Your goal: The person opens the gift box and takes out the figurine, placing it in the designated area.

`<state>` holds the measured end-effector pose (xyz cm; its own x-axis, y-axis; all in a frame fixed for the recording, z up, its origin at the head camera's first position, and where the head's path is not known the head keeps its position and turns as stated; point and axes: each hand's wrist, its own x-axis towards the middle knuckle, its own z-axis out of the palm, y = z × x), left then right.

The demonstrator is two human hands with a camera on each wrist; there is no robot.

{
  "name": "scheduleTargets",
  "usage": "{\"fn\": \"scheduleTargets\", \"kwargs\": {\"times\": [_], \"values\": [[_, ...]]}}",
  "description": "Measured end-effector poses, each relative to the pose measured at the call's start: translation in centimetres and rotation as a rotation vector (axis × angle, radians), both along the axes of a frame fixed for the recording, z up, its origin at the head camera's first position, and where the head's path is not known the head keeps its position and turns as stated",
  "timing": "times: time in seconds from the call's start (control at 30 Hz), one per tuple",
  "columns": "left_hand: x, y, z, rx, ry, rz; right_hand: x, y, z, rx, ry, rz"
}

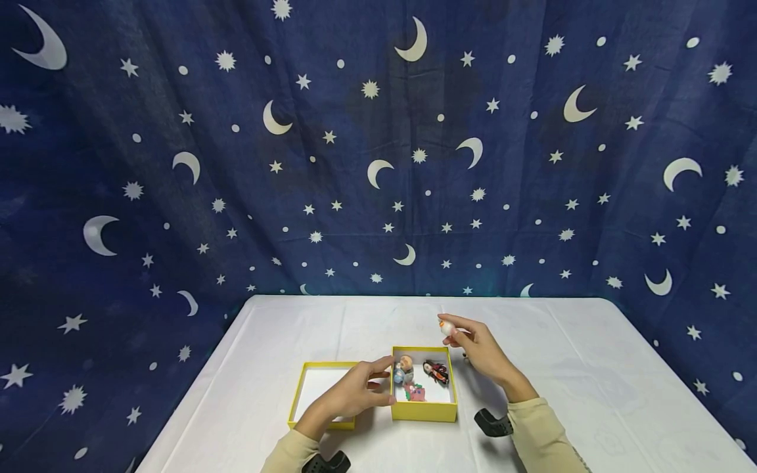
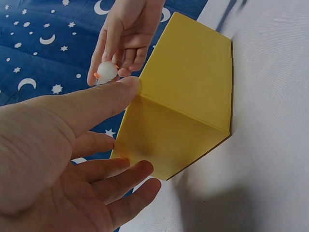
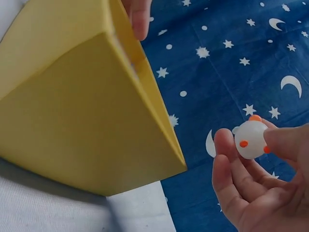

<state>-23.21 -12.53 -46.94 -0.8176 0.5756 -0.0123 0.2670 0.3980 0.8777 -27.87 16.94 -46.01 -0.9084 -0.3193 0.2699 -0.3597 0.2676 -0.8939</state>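
My right hand pinches a small white rounded toy with orange bits between thumb and fingers, above the far right corner of a yellow box. Against the left wall of that box rests my left hand, its thumb at the rim and its fingers loosely spread. Inside the white-lined box lie a dark-haired doll, a figure with blue and grey parts and a pink figure.
A shallow yellow-edged box lid, white inside, lies left of the box, partly covered by the left hand and forearm. Both stand on a white-covered table. Behind hangs a dark blue cloth with moons and stars.
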Motion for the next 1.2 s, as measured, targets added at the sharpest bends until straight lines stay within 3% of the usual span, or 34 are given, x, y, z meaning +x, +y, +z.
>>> {"fn": "scheduleTargets", "kwargs": {"times": [0.27,0.57,1.0,1.2], "values": [[0.0,0.0,-0.1,-0.022,0.04,0.007,0.1,0.4,0.3,-0.083,-0.057,0.051],[0.0,0.0,-0.2,-0.049,0.05,0.024,0.2,0.6,0.5,-0.121,-0.08,0.004],[-0.1,-0.1,-0.2,-0.07,0.065,0.021,0.5,1.0,1.0,-0.083,-0.039,-0.09],[-0.1,-0.1,-0.2,-0.066,0.069,0.017,0.4,1.4,0.9,-0.08,0.009,-0.095]]}}
